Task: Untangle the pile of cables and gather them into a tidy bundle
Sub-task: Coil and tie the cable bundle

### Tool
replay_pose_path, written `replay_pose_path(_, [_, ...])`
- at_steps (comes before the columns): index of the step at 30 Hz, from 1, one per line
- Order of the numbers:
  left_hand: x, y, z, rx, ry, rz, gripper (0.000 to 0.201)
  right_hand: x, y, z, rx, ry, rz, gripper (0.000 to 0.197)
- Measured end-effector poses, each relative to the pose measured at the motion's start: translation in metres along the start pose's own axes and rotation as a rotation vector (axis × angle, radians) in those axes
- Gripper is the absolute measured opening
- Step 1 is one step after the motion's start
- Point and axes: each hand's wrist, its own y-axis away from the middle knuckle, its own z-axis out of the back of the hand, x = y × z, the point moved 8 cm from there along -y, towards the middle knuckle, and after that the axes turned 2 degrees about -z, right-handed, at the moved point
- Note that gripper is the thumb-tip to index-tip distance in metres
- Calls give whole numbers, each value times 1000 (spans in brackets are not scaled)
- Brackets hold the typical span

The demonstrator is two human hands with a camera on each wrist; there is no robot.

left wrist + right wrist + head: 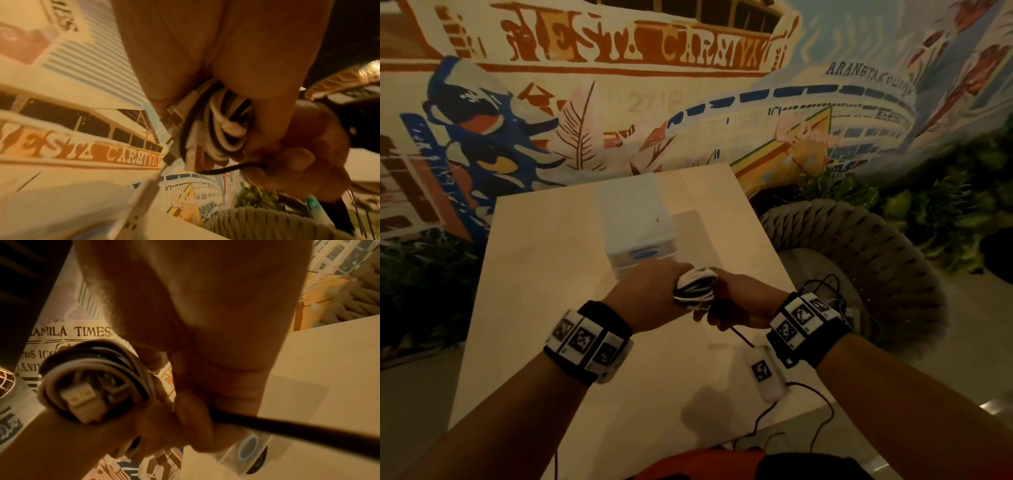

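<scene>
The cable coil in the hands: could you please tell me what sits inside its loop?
Inside the cable coil a white plug shows; the left hand covers the rest.

Bare table (544, 281) lay open across the left and lower middle of the head view, wide enough for a hand to pass. At frame centre a white box (635, 219) blocked the far side, just beyond the left hand (650, 294) and right hand (743, 305). A tagged white block (765, 373) with its black wire (808, 394) cluttered the lower right edge. A woven chair (859, 260) closed off the right.
</scene>
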Motion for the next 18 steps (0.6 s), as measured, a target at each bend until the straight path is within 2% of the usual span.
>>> replay_pose_path(4, [-8, -3, -7, -30, -231, -62, 17, 4, -5, -2, 51, 8, -38, 91])
replay_pose_path(6, [-8, -2, -11, -37, -311, -82, 20, 3, -4, -2, 112, 67, -67, 95])
replay_pose_path(10, [-5, 2, -28, 127, -226, -54, 26, -1, -6, 5, 115, 250, -76, 73])
replay_pose_path(12, [-8, 4, -32, 171, -299, -49, 20, -1, -7, 4, 113, 351, -84, 69])
replay_pose_path(15, [-11, 4, -38, 241, -454, -26, 21, 3, -6, -2, 89, 471, -109, 50])
replay_pose_path(18, [-12, 4, -43, 291, -507, 19, 21, 8, -6, -11, 88, 586, -145, 37])
